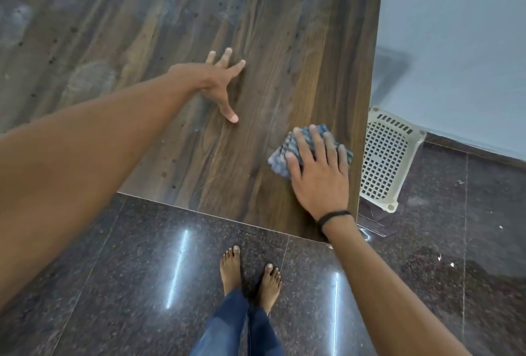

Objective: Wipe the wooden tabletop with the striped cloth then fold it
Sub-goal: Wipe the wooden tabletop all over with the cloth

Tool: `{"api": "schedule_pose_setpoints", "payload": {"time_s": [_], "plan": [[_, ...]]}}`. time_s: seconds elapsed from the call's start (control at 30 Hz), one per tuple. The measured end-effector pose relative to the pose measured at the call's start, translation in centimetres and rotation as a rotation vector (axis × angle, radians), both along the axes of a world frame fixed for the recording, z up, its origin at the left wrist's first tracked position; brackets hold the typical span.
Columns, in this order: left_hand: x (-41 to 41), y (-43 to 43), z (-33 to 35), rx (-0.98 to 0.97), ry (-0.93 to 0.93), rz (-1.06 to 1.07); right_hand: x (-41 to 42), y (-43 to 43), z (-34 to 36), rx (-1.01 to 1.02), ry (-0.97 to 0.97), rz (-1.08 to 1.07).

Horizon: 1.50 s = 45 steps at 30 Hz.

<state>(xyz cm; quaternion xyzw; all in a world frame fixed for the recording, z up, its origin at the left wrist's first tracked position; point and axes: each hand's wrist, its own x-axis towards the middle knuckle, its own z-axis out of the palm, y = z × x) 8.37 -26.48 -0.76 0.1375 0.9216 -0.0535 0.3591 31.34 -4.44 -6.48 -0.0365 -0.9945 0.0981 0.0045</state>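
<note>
The striped cloth point(280, 156) lies as a compact pad on the wooden tabletop point(199, 28), right of the frame's centre and close to the table's right edge. The right hand point(318, 167) presses flat on it, fingers straight and slightly apart, with a black band point(333, 215) on the wrist. The left hand point(219, 82) rests on bare wood at centre frame, fingers splayed wide. A white lattice plastic basket point(384, 156) stands on the floor beside the table at right. Bare feet point(230, 267) stand on dark polished granite point(142, 256) at the bottom.
</note>
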Motion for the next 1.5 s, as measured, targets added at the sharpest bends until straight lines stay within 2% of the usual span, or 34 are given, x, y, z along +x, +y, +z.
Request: {"api": "schedule_pose_setpoints", "payload": {"time_s": [0.03, 0.07, 0.13, 0.17, 0.2, 0.27, 0.3, 0.33, 0.4, 0.43, 0.47, 0.57, 0.6, 0.67, 0.7, 0.73, 0.83, 0.87, 0.93, 0.97, 1.1, 1.2, 1.23, 1.33, 1.37, 1.47, 1.5], "plan": [[0.1, -0.4, -0.3, -0.015, -0.02, 0.011, -0.2, -1.0, 0.1, -0.012, -0.035, -0.023], [0.2, -0.7, -0.6, -0.011, -0.036, 0.022, 0.5, -2.7, 0.1, -0.005, -0.06, 0.084], [0.6, -0.7, -1.1, 0.027, -0.037, 0.042, 2.6, -3.8, -0.1, 0.01, -0.034, 0.442], [0.7, -0.7, -1.2, 0.046, -0.026, 0.05, 2.4, -2.7, -0.3, 0.018, -0.028, 0.51], [0.8, -0.8, -1.2, 0.058, -0.015, 0.059, 1.2, -1.4, -0.5, 0.031, -0.007, 0.442], [0.8, -1.0, -1.1, 0.068, -0.013, 0.063, -1.4, -0.6, -0.3, 0.023, 0.039, 0.102], [0.8, -1.0, -1.2, 0.071, -0.015, 0.06, -1.8, -1.2, -0.1, 0.003, 0.012, 0.021], [0.9, -1.0, -1.2, 0.076, -0.013, 0.057, -1.3, -2.5, 0.0, -0.002, -0.033, 0.096], [1.2, -1.0, -1.0, 0.086, -0.006, 0.049, 0.6, -3.4, 0.0, 0.02, -0.038, 0.461], [1.3, -1.0, -1.0, 0.095, 0.001, 0.048, 0.3, -2.3, -0.1, 0.02, -0.04, 0.534], [1.4, -1.1, -0.9, 0.103, 0.006, 0.051, -1.0, -0.7, -0.1, 0.026, -0.032, 0.472], [1.2, -1.2, -0.9, 0.107, -0.005, 0.06, -4.7, 0.7, 0.3, -0.008, -0.012, -0.002], [1.2, -1.1, -1.0, 0.104, -0.007, 0.059, -4.4, -0.4, 0.4, -0.008, -0.034, 0.029], [1.2, -1.1, -1.1, 0.094, -0.006, 0.056, -2.8, -1.7, 0.1, 0.029, -0.041, 0.365], [1.1, -1.1, -1.1, 0.096, -0.007, 0.061, -2.9, -1.0, 0.0, 0.037, -0.041, 0.454], [1.1, -1.2, -1.2, 0.1, -0.007, 0.065, -4.0, 0.0, -0.1, 0.044, -0.022, 0.413], [1.0, -1.0, -1.4, 0.097, -0.038, 0.064, -7.7, 0.2, 0.1, -0.003, 0.0, -0.018], [1.0, -0.9, -1.5, 0.092, -0.045, 0.055, -7.6, -0.8, 0.2, -0.001, -0.024, 0.011], [0.4, -1.1, -1.3, 0.097, -0.052, 0.043, -6.7, -1.7, 0.0, 0.02, -0.035, 0.308], [-0.2, -1.5, -0.9, 0.11, -0.045, 0.056, -7.0, -1.1, -0.1, 0.021, -0.035, 0.375], [-4.7, -3.1, 0.4, 0.155, 0.061, 0.165, -10.8, -0.5, 0.2, -0.016, -0.01, -0.021], [-7.5, -2.6, 0.4, 0.125, 0.046, 0.147, -9.8, -2.5, 0.1, 0.005, -0.072, 0.361], [-8.1, -2.5, 0.3, 0.122, 0.029, 0.148, -10.2, -1.7, -0.1, 0.007, -0.076, 0.393], [-8.4, -2.3, -0.3, 0.145, -0.025, 0.176, -12.8, -0.9, 0.3, -0.041, -0.03, -0.028], [-8.3, -2.2, -0.5, 0.163, -0.022, 0.184, -12.9, -1.7, 0.4, -0.031, -0.042, -0.059], [-7.8, -2.5, -0.9, 0.239, 0.021, 0.203, -12.7, -1.7, 0.3, 0.034, -0.037, 0.317], [-7.6, -2.7, -1.0, 0.259, 0.033, 0.212, -13.8, -0.4, 0.1, 0.03, -0.011, 0.296]]}}
